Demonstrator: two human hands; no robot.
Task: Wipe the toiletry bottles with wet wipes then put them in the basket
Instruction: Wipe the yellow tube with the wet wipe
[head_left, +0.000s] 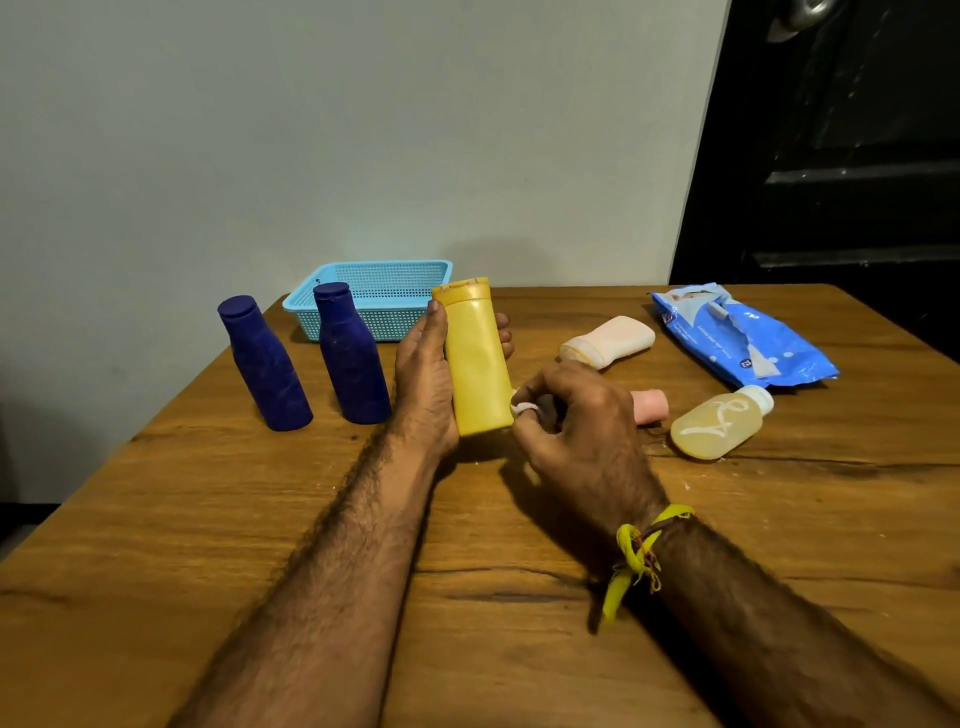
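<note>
My left hand (423, 374) grips the yellow bottle (478, 358) upright while my right hand (576, 415) pinches a wet wipe (521, 409) against its base; next, probably the blue basket (384, 296), with 0 bottles inside.

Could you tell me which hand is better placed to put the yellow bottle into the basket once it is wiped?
Left, probably. The left hand already grips the upright yellow plastic bottle, and the light blue mesh basket sits just behind it. The right hand is pinching the white wet wipe.
</note>
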